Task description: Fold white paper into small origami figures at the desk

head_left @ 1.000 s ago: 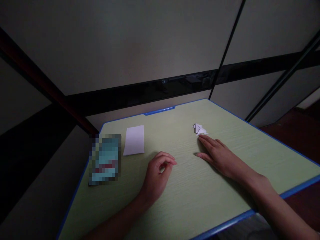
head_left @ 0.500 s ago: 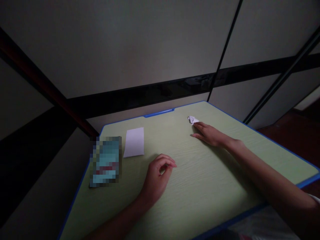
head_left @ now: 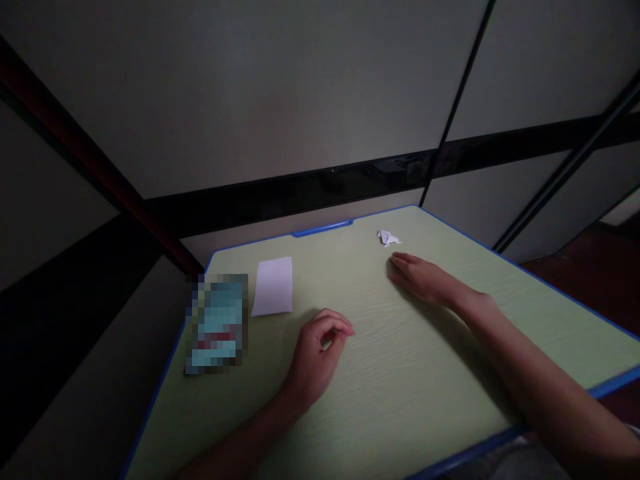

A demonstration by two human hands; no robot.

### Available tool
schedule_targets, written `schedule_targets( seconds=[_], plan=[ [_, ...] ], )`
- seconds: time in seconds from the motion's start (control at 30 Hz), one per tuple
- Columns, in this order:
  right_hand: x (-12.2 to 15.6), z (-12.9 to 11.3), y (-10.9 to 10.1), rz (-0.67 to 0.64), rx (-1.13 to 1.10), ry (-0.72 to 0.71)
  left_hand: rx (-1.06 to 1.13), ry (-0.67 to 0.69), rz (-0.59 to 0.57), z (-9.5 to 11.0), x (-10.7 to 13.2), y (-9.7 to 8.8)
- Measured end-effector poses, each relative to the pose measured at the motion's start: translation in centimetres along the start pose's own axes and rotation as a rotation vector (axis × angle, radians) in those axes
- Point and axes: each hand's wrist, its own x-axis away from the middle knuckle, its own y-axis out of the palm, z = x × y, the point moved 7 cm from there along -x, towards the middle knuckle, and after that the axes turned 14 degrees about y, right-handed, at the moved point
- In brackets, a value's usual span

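A small folded white paper figure (head_left: 387, 238), frog-like in shape, lies near the far edge of the table. Just short of it rests my right hand (head_left: 420, 277), apart from the figure. Its fingers are stretched forward, with the thumb tucked close to them, and I see nothing held. My left hand (head_left: 321, 350) is over the table's middle, thumb and fingertips pinched into a loop with nothing visible in it. To the left of that hand lies a white sheet of paper (head_left: 273, 287), touched by neither hand.
A pixelated teal item (head_left: 220, 323) lies at the table's left side. The pale green table (head_left: 360, 407) has a blue rim and a blue strip (head_left: 323, 229) at its far edge. Behind stands a panelled wall or cabinet (head_left: 300, 93) with a dark band.
My right hand has drawn back from the paper figure, which its fingertips touched before. The left hand keeps its pinch. The view has shifted slightly.
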Motion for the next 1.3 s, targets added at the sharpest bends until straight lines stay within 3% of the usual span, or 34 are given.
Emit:
schedule_targets(
  seconds=[0.13,0.2,0.3,0.4,0.57,0.9,1.3],
  plan=[
    [4.5,-3.4,-0.7,-0.065,0.005,-0.099,-0.23,0.107,-0.022,0.7,-1.0,-1.6],
    [7.2,-5.5,-0.9,-0.08,-0.001,-0.149,-0.358,0.151,-0.087,1.2,-1.7,-2.7],
    [10.4,-7.9,-0.7,-0.051,-0.03,-0.16,-0.571,0.11,-0.243,1.1,-2.5,-4.7],
    [12.0,-9.0,0.0,0.032,-0.027,-0.155,-0.851,0.089,-0.293,1.0,-3.2,-7.5],
    [12.2,-9.0,0.4,0.134,-0.037,-0.145,-1.021,0.034,-0.394,-0.3,-3.1,-9.5],
    [12.4,-8.7,0.3,0.129,-0.091,-0.141,-0.946,0.019,-0.517,-2.6,-1.7,-9.4],
    [12.4,-8.7,0.4,0.142,-0.102,-0.154,-0.874,0.051,-0.514,-3.2,-2.3,-10.2]
  ],
)
